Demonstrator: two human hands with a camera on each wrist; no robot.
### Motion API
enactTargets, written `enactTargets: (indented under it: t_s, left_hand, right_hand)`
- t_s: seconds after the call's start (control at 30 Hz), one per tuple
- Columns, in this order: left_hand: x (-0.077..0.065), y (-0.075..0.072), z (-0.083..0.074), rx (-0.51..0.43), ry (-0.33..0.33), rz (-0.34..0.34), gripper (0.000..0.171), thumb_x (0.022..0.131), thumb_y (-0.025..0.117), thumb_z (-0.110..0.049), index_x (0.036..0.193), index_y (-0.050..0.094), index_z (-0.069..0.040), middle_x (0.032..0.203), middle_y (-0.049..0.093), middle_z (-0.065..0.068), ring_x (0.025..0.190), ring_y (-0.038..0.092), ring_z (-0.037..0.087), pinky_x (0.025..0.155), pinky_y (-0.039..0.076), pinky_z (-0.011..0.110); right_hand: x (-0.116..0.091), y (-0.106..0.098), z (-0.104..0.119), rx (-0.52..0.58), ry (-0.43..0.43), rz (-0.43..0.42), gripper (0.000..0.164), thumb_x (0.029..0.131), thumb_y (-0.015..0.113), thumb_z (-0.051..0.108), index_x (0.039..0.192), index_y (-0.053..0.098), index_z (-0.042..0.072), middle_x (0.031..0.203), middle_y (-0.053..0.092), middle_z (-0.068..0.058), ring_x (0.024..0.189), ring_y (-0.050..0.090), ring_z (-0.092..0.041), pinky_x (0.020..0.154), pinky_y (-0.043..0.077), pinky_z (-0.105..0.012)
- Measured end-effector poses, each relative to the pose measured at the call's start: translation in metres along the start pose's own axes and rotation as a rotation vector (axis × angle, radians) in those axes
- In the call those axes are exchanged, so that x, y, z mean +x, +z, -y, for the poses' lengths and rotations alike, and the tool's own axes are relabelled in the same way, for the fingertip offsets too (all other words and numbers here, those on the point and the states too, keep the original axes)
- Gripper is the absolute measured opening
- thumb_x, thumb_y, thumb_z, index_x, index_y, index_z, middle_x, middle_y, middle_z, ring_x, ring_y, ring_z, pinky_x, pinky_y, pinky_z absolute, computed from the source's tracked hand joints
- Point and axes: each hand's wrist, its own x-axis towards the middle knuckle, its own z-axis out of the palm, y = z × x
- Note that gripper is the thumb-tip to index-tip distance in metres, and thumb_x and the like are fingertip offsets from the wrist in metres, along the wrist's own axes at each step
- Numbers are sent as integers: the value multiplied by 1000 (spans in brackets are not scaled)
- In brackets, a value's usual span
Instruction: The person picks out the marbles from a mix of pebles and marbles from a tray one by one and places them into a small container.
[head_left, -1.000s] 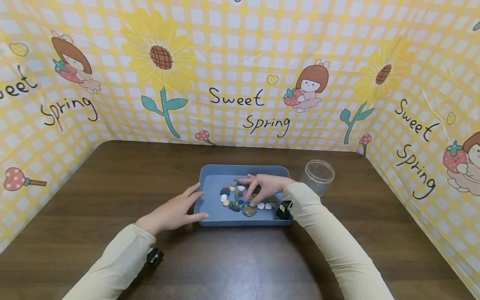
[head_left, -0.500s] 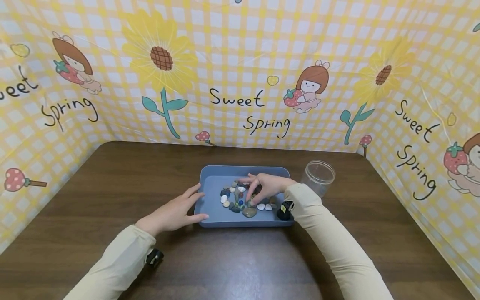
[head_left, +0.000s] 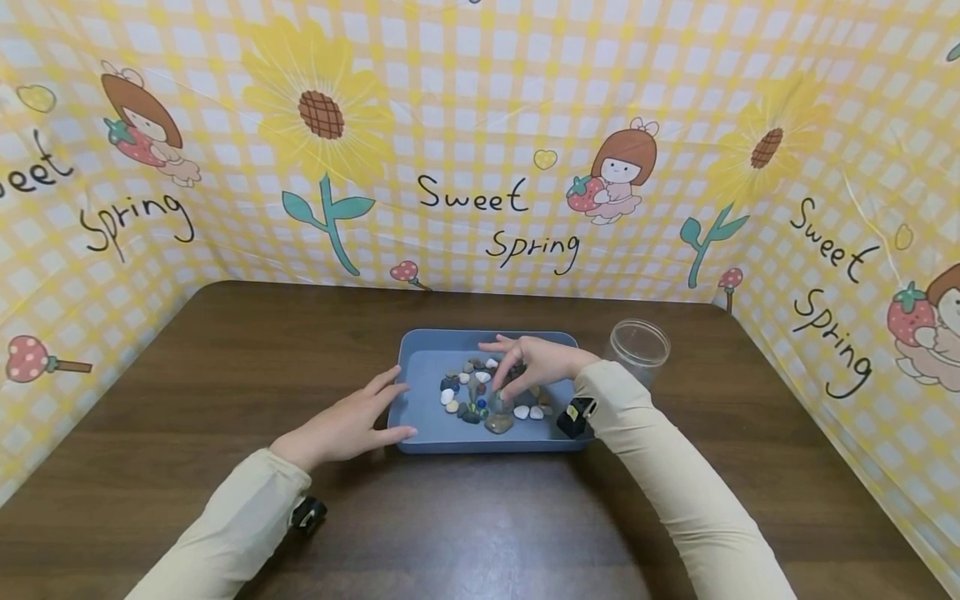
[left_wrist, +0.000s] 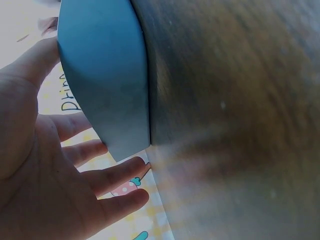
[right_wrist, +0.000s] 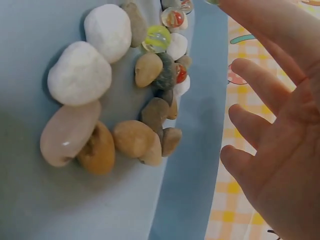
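Note:
A blue-grey tray holds pebbles and glass marbles. My right hand is over the middle of the tray, thumb and index finger pinching a small greenish glass marble that only partly shows. Its other fingers are spread. White pebbles, brown pebbles and a yellow-green marble lie on the tray floor in the right wrist view. At the tray's left end, my left hand rests with spread fingers against the rim; in the left wrist view its fingers lie along the tray's outer wall.
A clear, lidless-looking jar stands on the brown table just right of the tray, behind the right forearm. Checked yellow cloth encloses the table at the back and both sides.
My right hand has risen slightly from the pebbles, with the marble between thumb and index finger. Its wrist has shifted a little to the right. The left hand stays at the tray's edge.

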Motion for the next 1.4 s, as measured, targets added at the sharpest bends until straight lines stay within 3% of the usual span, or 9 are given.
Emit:
enactTargets:
  t_s: [0.5,1.07,1.4]
  left_hand:
    - [1,-1,-1,20,-3,-9,75,88,56,-51,142,36,-3,155,18,19,136,33,41,105,34,58]
    - [1,1,-2,231,48,-99,70,87,56,-52,136,46,-4,148,34,21,137,29,45,110,25,61]
    - [0,3,-3,266,67,-140,68,86,58,-51,134,49,-4,145,40,20,137,31,41,110,25,60]
  right_hand:
    - [-10,-7,-1,-24,-24,-51,16,82,71,17,97,74,12,155,24,-10,147,-1,-29,116,4,-59]
    - [-26,-6,-7,-2,-49,-134,18,82,71,21,97,74,11,154,28,-11,147,3,-30,115,6,-60]
    - [-34,-5,-11,26,-41,-192,18,82,71,21,96,74,10,152,32,-11,147,8,-29,115,10,-59]
